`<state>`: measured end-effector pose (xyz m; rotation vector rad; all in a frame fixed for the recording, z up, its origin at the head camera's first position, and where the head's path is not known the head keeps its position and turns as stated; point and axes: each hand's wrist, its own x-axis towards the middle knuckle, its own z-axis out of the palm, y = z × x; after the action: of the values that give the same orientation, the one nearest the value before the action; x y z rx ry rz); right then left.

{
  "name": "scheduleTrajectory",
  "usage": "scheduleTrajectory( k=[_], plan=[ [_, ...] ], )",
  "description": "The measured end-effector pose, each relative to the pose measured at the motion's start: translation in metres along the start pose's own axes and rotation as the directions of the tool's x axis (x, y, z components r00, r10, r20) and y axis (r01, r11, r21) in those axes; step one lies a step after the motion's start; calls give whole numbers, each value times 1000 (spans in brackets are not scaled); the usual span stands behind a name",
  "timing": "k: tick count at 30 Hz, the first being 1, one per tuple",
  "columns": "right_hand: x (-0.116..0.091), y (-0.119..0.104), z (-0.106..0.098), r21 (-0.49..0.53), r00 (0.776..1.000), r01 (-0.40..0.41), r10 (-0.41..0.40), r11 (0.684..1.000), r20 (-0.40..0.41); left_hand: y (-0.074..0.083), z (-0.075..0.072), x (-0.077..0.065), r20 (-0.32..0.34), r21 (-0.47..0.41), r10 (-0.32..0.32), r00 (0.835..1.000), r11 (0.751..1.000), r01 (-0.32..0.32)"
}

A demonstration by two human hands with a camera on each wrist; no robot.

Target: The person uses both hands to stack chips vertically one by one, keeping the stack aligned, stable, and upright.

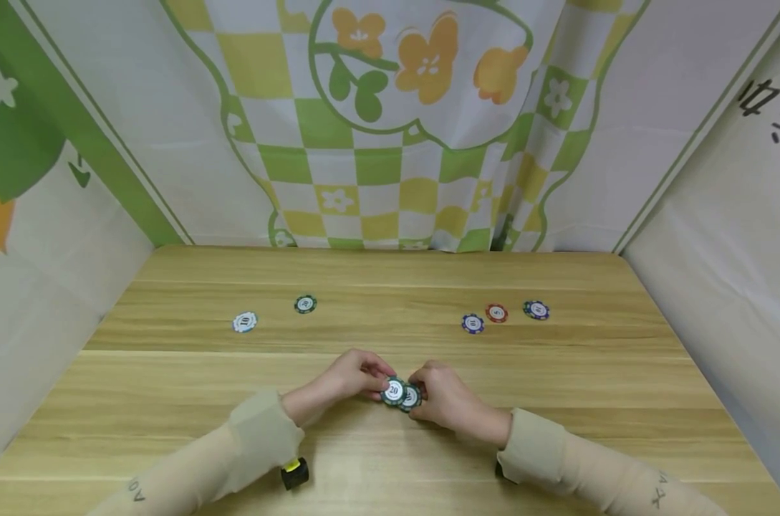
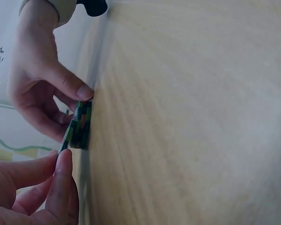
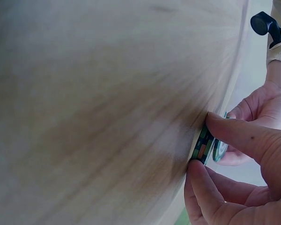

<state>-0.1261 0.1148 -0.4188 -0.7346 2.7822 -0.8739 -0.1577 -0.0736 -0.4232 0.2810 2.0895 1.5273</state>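
Observation:
Thumb and fingers of my left hand (image 1: 353, 374) pinch a green poker chip (image 1: 393, 390) marked 20. Its face tilts over a short stack of green poker chips (image 1: 415, 398). My right hand (image 1: 450, 403) grips that stack by its sides, low over the wooden table. In the left wrist view the thin chip (image 2: 65, 137) leans close against the stack (image 2: 83, 123); whether they touch is hard to tell. From the right wrist, the stack's striped edge (image 3: 202, 146) shows between thumb and fingers, with one orange-red band among the green.
Farther back on the table (image 1: 390, 279) lie a white chip (image 1: 244, 322) and a green chip (image 1: 305, 304) at left. At right are a blue chip (image 1: 473, 324), a red chip (image 1: 496, 313) and another blue pile (image 1: 536, 309). Patterned cloth (image 1: 377, 165) hangs behind.

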Motion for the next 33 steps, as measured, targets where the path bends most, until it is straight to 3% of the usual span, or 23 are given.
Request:
scheduleTrajectory(
  k=[16,21,26,33],
  plan=[
    [0,1,1,-16,1000,7,-7,1000,-2,-2,11,2,-26,35,25,999,999,-24],
    [1,1,1,-13,1000,3,-3,1000,-11,-1,14,3,-57,126,56,997,991,-49],
    [0,1,1,-6,1000,-5,5,1000,-10,0,16,2,-60,262,88,994,963,-69],
    [0,0,1,3,1000,-13,13,1000,-2,1,20,-2,-25,323,130,991,939,-115]
  ],
)
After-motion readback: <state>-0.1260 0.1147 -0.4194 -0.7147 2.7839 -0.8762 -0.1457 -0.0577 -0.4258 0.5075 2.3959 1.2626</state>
